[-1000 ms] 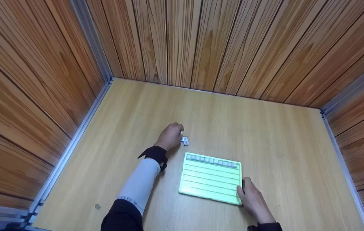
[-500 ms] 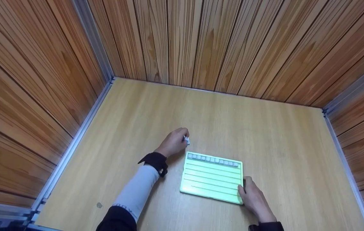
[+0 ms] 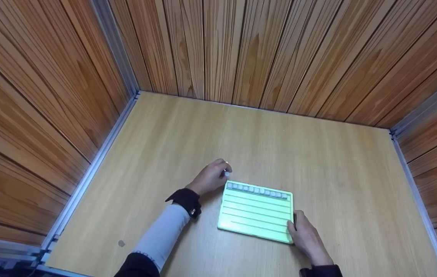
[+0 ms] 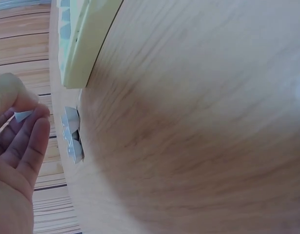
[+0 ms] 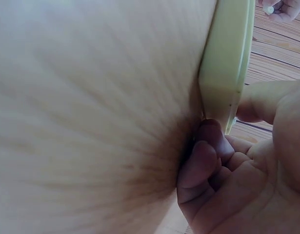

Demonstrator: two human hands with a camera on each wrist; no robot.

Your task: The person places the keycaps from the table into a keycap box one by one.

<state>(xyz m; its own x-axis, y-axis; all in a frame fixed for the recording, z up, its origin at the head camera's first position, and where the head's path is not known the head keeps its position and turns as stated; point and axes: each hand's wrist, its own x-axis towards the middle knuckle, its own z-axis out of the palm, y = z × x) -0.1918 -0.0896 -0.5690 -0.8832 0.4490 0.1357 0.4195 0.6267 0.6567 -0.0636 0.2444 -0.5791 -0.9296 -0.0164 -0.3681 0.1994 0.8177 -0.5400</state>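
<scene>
In the head view my left hand (image 3: 211,176) is just beyond the far left corner of a light green grooved board (image 3: 255,219). Thumb and fingers pinch a small whitish block (image 4: 23,115), mostly covered by them. Close by on the table are a few small white blocks (image 4: 70,120), largely hidden behind the hand from above. A row of similar pale blocks (image 3: 257,190) fills the board's far groove. My right hand (image 3: 306,235) grips the board's right edge, thumb on top and fingers curled at its underside.
Wood-plank walls (image 3: 230,54) enclose the wooden table (image 3: 357,184) at the back and both sides, with metal rails (image 3: 110,138) along the edges. A small dark spot (image 3: 121,243) marks the table at the front left.
My left hand has come nearer and to the right, toward the board's corner, now covering most of the loose blocks seen earlier. My right hand keeps its grip on the board.
</scene>
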